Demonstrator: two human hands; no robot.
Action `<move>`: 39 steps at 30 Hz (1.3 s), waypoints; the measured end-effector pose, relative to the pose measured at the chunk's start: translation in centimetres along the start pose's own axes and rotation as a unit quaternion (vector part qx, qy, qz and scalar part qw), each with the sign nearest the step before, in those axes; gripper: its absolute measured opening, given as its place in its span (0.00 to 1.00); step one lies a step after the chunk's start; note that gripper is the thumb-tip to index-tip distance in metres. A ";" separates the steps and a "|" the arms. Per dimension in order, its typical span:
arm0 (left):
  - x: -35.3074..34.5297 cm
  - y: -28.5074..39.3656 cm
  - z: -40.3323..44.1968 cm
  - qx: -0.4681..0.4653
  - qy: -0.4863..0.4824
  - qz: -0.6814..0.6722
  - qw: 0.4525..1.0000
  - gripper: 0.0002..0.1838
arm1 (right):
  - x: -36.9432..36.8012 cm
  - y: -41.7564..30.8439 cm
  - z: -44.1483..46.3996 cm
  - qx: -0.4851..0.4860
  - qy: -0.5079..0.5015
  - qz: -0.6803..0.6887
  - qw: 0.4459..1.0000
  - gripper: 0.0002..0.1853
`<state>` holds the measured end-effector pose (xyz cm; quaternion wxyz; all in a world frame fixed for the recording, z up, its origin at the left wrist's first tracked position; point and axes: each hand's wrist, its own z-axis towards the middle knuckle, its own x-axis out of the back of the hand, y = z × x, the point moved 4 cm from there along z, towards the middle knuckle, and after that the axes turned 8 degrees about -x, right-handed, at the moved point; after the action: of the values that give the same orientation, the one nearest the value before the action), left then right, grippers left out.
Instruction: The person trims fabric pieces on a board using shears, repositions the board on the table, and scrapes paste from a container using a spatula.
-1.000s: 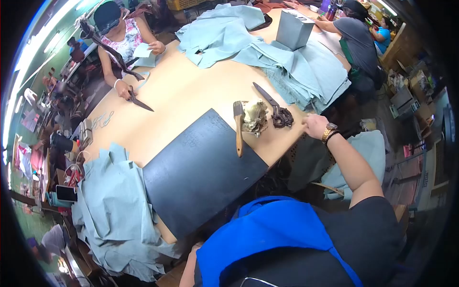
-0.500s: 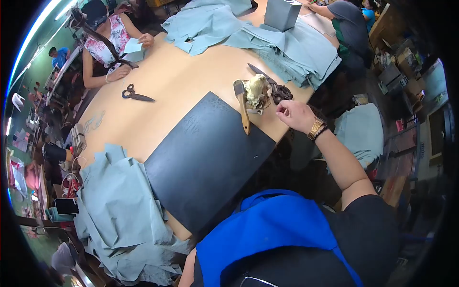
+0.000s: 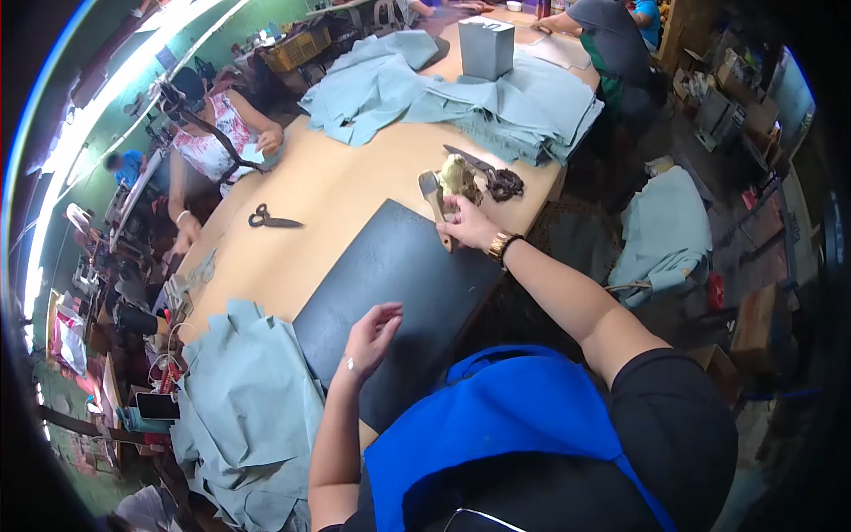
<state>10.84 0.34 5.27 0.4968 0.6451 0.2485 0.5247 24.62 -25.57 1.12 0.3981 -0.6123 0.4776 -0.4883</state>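
My right hand (image 3: 468, 224) is at the wooden handle of a brush (image 3: 433, 197), its fingers closed around the handle. Just behind it lies a lumpy yellowish-brown item (image 3: 460, 178), and beside that black-handled scissors (image 3: 483, 166) with dark wrapped handles. My left hand (image 3: 374, 340) hovers over the dark rectangular board (image 3: 390, 284), fingers apart and holding nothing. To the left of the board, light blue-green sheets (image 3: 253, 390) hang over the table's near edge.
Another pair of scissors (image 3: 275, 219) lies on the tan table (image 3: 341, 191). Across it sits a person (image 3: 213, 133). A grey box (image 3: 486, 51) stands on more blue-green sheets (image 3: 532, 111), with another person (image 3: 612, 44) beyond.
My right hand has moved left from the table's right edge to the brush handle. My left hand has come into view above the board. The co-worker's hand has left the scissors.
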 end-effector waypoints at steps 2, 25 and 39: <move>-1.2 -0.6 3.6 -0.056 0.003 0.068 0.996 0.17 | 0.4 -0.6 0.1 -0.091 -0.074 0.075 0.990 0.19; -11.5 -0.1 23.1 0.055 0.127 0.207 0.969 0.61 | 7.9 -7.1 -8.4 0.121 -0.121 -0.110 0.979 0.12; -11.8 -3.1 23.7 0.024 0.158 0.169 0.973 0.77 | 9.8 -6.7 5.3 0.246 0.076 -0.305 0.917 0.32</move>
<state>29.49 -17.43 -1.59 0.3402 0.5983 0.2236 0.6902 31.79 -33.47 8.58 0.3300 -0.5719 0.1610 -0.7335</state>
